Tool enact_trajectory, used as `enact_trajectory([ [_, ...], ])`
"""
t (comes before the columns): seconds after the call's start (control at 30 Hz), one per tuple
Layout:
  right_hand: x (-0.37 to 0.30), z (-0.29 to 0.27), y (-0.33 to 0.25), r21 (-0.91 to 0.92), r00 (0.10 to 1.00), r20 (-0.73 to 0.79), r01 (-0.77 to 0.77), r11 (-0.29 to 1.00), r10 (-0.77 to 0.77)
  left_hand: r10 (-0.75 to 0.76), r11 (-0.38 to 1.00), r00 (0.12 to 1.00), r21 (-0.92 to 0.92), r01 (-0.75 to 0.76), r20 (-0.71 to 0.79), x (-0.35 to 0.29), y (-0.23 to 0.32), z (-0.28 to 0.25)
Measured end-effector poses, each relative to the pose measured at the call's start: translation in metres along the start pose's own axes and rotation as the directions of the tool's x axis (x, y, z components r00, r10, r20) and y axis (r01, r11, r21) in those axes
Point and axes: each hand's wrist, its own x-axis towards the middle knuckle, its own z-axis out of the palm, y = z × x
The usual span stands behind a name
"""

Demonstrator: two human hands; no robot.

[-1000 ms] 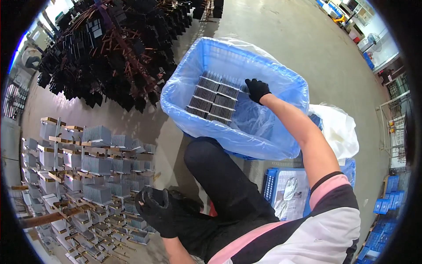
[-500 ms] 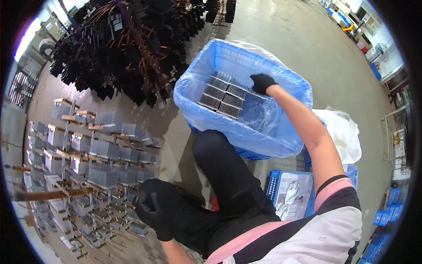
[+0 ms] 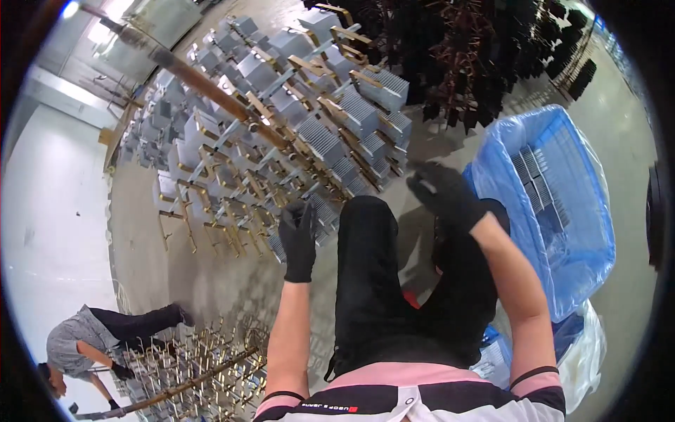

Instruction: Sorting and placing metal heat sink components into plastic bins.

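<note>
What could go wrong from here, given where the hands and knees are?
1. Snag: the gloved left hand is close to the grey finned blocks on the rack; a fin or hook might catch the glove.
2. Bump: a knee appears close to those blocks and might knock one.
3. Tear: the blue bin's loose plastic liner surrounds dark finned blocks, whose edges might pierce it.
</note>
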Motion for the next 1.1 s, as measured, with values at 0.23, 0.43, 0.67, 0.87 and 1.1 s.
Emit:
enact_trajectory([
  [0.23, -0.011, 0.059, 0.018, -0.077, 0.994, 0.113, 0.020, 0.997, -0.011, 0.028, 0.999, 0.977, 0.023, -0.034, 0.211, 0.047, 0.077, 0.051],
  [0.43, -0.008, 0.051, 0.017, -0.031, 0.996, 0.078, -0.039, 0.999, 0.042, 0.062, 0.942, 0.976, 0.309, -0.127, 0.210, 0.113, 0.057, 0.056],
  [0.67, -0.005, 0.037, 0.017, -0.001, 1.000, -0.009, -0.005, 1.000, 0.005, 0.490, 0.615, 0.801, 0.515, -0.597, 0.343, 0.115, 0.032, 0.059],
  [0.87, -0.010, 0.043, 0.025, -0.025, 0.998, -0.059, 0.014, 1.000, -0.015, 0.629, -0.005, 0.534, 0.690, -0.724, 0.565, 0.105, 0.038, 0.074],
  [1.1, -0.014, 0.039, 0.024, -0.036, 1.000, -0.029, -0.001, 0.999, 0.000, 0.407, 0.470, 0.882, 0.773, -0.426, 0.238, 0.105, 0.020, 0.081],
])
